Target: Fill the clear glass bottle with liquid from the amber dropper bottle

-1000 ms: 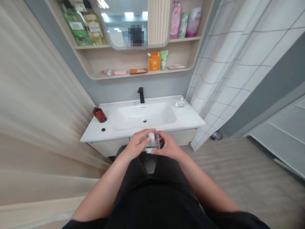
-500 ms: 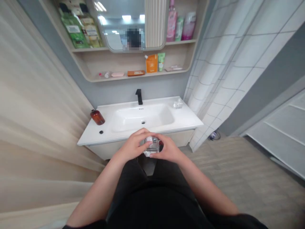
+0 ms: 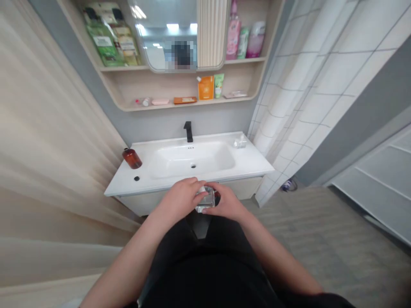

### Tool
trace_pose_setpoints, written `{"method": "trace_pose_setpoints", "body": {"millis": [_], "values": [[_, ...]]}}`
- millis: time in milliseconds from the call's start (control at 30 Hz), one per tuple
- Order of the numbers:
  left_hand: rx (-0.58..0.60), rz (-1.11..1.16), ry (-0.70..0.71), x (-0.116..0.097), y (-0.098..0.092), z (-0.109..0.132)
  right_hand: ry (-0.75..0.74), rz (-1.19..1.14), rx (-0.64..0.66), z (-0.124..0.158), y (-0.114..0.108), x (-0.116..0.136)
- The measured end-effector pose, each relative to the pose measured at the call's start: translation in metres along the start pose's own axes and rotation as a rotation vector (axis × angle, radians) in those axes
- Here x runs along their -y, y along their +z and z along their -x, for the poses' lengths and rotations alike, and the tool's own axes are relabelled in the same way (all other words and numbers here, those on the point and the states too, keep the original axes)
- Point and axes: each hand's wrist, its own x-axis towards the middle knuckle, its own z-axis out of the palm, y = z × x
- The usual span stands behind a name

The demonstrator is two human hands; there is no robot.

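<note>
Just in front of the counter's front edge, a small clear square bottle [image 3: 209,197] is held low between my two hands. My right hand [image 3: 227,202] grips its body from the right side, thumb below and fingers above. On the left, my left hand [image 3: 183,196] has its fingers closed round the white cap end of the bottle, which is mostly covered by them. Whether the cap is loose or fixed cannot be seen. Something reddish shows behind the bottle near my right palm, too hidden to name.
A white sink [image 3: 192,160] with a black faucet [image 3: 189,131] lies ahead. On the counter are a brown bottle [image 3: 132,158] at left and a clear container [image 3: 240,141] at right. Above hangs a shelf [image 3: 192,103] with toiletries; curtains [image 3: 289,107] flank both sides.
My left hand has turned a little at the bottle's cap end, and its fingers now cover more of the white cap. My right hand keeps its grip. The view has shifted slightly.
</note>
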Motion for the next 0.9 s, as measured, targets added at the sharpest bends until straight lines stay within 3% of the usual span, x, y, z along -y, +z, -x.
{"method": "trace_pose_setpoints", "body": {"millis": [167,367,567,900], "values": [[0.088,0.104,0.219,0.003,-0.018,-0.002,0.017,-0.016,0.011,0.001,-0.001,-0.003],[-0.009,0.156,0.064,0.006,-0.006,-0.006,0.034,-0.052,0.003,0.0,-0.003,-0.003],[-0.073,0.422,0.145,0.013,0.005,-0.005,0.027,-0.061,-0.002,-0.002,-0.002,-0.01],[-0.116,0.493,0.125,0.02,0.012,-0.007,0.039,-0.114,0.002,-0.003,-0.005,-0.006]]}}
